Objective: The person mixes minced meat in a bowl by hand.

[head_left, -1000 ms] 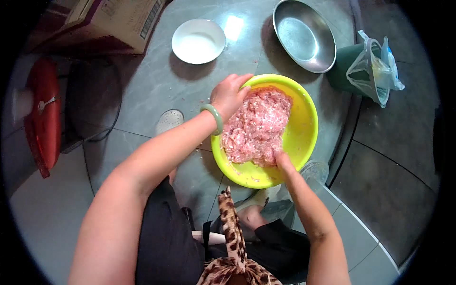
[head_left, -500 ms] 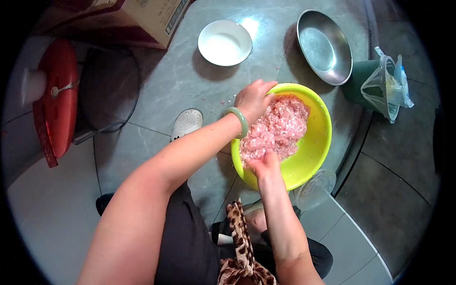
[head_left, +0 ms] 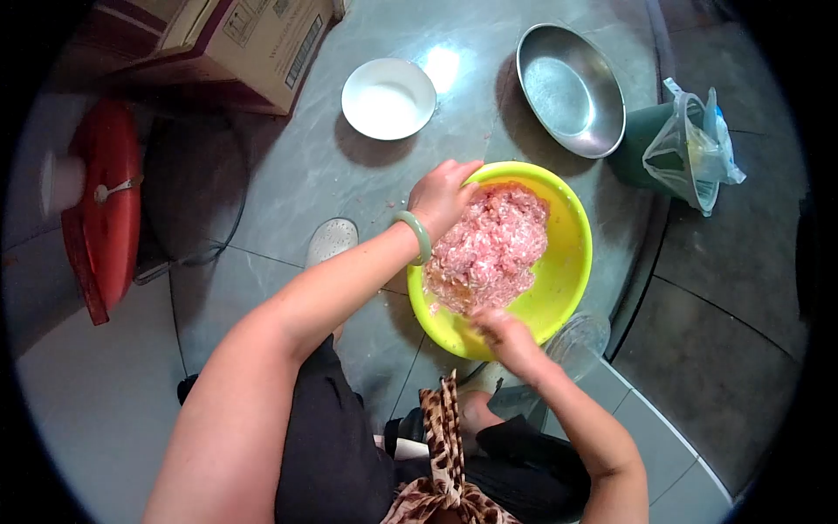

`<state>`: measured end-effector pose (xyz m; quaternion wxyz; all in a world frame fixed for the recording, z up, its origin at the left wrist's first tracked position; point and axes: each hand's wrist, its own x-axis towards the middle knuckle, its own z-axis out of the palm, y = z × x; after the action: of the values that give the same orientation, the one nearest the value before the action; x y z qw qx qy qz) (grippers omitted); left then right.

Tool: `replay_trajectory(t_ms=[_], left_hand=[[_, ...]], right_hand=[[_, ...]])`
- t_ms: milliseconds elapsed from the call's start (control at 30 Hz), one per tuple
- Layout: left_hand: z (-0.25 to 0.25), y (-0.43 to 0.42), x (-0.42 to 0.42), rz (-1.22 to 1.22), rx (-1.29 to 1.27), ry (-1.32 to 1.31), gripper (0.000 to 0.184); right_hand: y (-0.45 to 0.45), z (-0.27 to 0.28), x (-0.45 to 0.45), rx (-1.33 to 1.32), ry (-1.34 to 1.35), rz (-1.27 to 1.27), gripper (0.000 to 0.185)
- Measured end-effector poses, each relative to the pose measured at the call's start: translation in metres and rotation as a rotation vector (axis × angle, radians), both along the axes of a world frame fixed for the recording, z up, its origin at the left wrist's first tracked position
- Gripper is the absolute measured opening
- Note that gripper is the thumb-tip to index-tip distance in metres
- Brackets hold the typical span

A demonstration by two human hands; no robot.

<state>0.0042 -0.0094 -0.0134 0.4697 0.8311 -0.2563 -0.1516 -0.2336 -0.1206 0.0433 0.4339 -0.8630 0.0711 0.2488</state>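
Observation:
A yellow-green bowl (head_left: 566,284) holds a mound of pink minced meat (head_left: 489,249) with pale bits in it, heaped toward the left side. My left hand (head_left: 443,196), below a pale green bangle (head_left: 414,236), grips the bowl's upper left rim. Over the near part of the bowl, at the lower edge of the meat, is my right hand (head_left: 504,336). Motion smears its fingers, so I cannot make out how they are bent or whether meat is in them.
Beyond the bowl are a white bowl (head_left: 388,100) and a tilted steel basin (head_left: 572,92). A green bin (head_left: 646,148) with a plastic liner stands to the right. At the left are a red stool (head_left: 113,210) and a cardboard box (head_left: 253,52). A clear lid (head_left: 580,341) lies near the bowl.
My right hand has drawn back from the meat toward the bowl's near rim, its forearm swinging right. The meat's lower edge has a changed shape. My left hand keeps the rim; the view has shifted slightly.

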Motion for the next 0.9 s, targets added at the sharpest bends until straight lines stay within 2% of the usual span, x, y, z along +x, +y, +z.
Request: replay_trajectory(t_ms=[33, 67, 133, 200, 267, 333, 400, 467, 500, 533, 567, 600, 633, 700, 800, 867, 900], left_hand=[[0.002, 0.001, 0.000, 0.000, 0.008, -0.005, 0.035], [0.003, 0.002, 0.000, 0.001, 0.018, -0.011, 0.035], [0.007, 0.002, 0.000, -0.006, 0.037, -0.007, 0.034], [0.007, 0.004, 0.001, -0.010, 0.058, 0.007, 0.034], [0.006, 0.003, -0.002, 0.007, 0.029, 0.021, 0.034], [0.007, 0.003, 0.000, -0.014, 0.049, 0.029, 0.034], [0.006, 0.005, 0.003, -0.023, 0.068, 0.039, 0.034], [-0.001, 0.005, 0.002, -0.015, 0.034, -0.004, 0.034], [-0.001, 0.004, 0.000, -0.011, 0.029, 0.000, 0.034], [0.000, 0.004, 0.000, -0.011, 0.029, -0.006, 0.034], [0.001, 0.003, 0.000, -0.013, 0.028, -0.015, 0.035], [0.002, 0.003, 0.000, -0.016, 0.023, -0.017, 0.035], [0.004, 0.003, 0.000, -0.013, 0.034, 0.004, 0.035], [0.005, 0.004, 0.001, -0.013, 0.050, 0.025, 0.035], [0.005, 0.003, -0.002, 0.019, 0.023, 0.024, 0.038], [0.006, 0.005, 0.001, -0.006, 0.047, 0.022, 0.038], [0.002, 0.005, 0.005, -0.004, 0.039, 0.018, 0.038]], right_hand=[[0.010, -0.002, 0.003, -0.025, -0.013, 0.162, 0.033], [0.022, -0.007, 0.008, 0.075, -0.028, 0.179, 0.033], [0.054, -0.030, 0.020, -0.006, -0.097, 0.101, 0.033], [0.062, -0.040, 0.058, 0.127, -0.016, -0.063, 0.029], [0.053, -0.045, 0.111, -0.045, -0.089, -0.083, 0.029], [0.029, -0.096, 0.130, 0.314, -0.045, -0.478, 0.031], [0.019, -0.074, 0.133, 0.692, 0.198, -0.897, 0.028], [0.018, -0.063, 0.104, 0.276, -0.010, -0.533, 0.020], [0.024, -0.038, 0.089, 0.094, -0.125, -0.345, 0.017], [0.031, -0.019, 0.080, -0.170, 0.113, -0.156, 0.017], [0.034, -0.048, 0.047, 0.131, 0.072, -0.182, 0.020], [0.043, -0.021, 0.048, 0.015, -0.049, 0.070, 0.022], [0.052, -0.024, 0.051, -0.246, -0.308, 0.239, 0.021], [0.061, -0.029, 0.070, -0.631, -0.450, 0.608, 0.028], [0.051, -0.028, 0.152, -0.930, -0.100, 1.155, 0.039], [0.030, -0.107, 0.165, -0.941, -0.471, 0.656, 0.034], [0.023, -0.101, 0.183, -1.003, -0.259, 0.552, 0.037]])
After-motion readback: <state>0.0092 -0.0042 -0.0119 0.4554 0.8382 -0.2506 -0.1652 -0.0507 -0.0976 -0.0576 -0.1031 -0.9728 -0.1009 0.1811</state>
